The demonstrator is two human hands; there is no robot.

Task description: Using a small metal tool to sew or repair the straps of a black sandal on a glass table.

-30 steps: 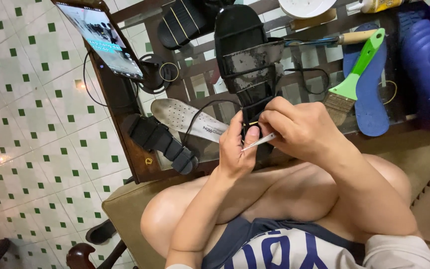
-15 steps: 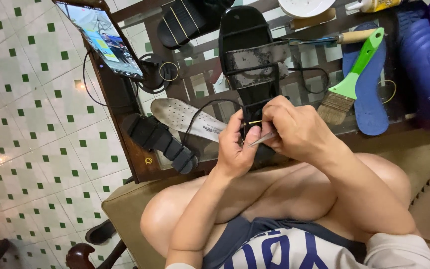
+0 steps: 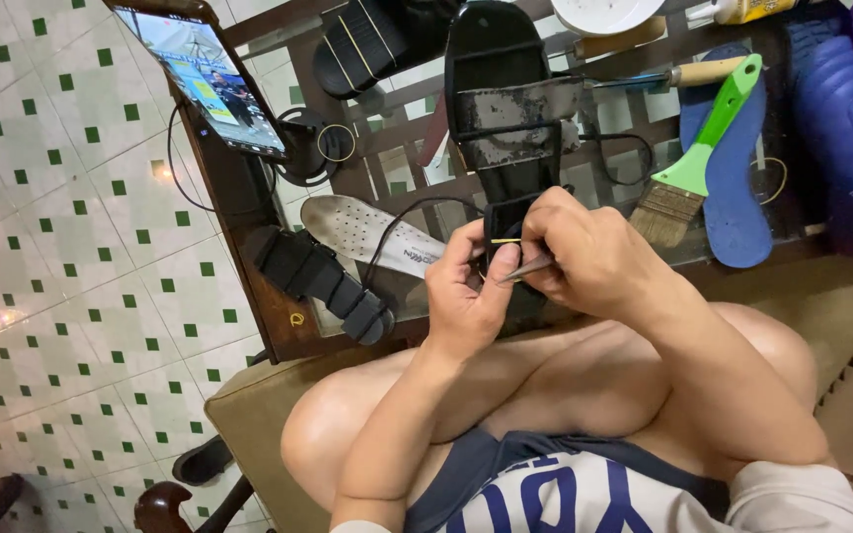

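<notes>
Right hand (image 3: 594, 259): pinches a thin metal tool (image 3: 525, 267), seemingly an awl or needle (too small to be sure).
Left hand (image 3: 466, 296): grips the near end of the black sandal (image 3: 505, 109), thumb beside the tool tip.
Sandal: stretches away over the table (image 3: 249, 207).
Risk: a slip could jab the thumb.
Beyond sandal: green-handled brush (image 3: 693, 168) to its right.

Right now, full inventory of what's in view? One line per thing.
black sandal: 1, black, table centre, heel end in both hands
thin tool: 1, pale, in right hand
paintbrush: 1, green handle, right of sandal
blue sole: 1, blue, under paintbrush
insole: 1, white, left of hands
strap piece: 1, black, table's left edge
tablet: 1, screen lit, upper left
left hand: steadies sandal
right hand: grips thin tool
</notes>
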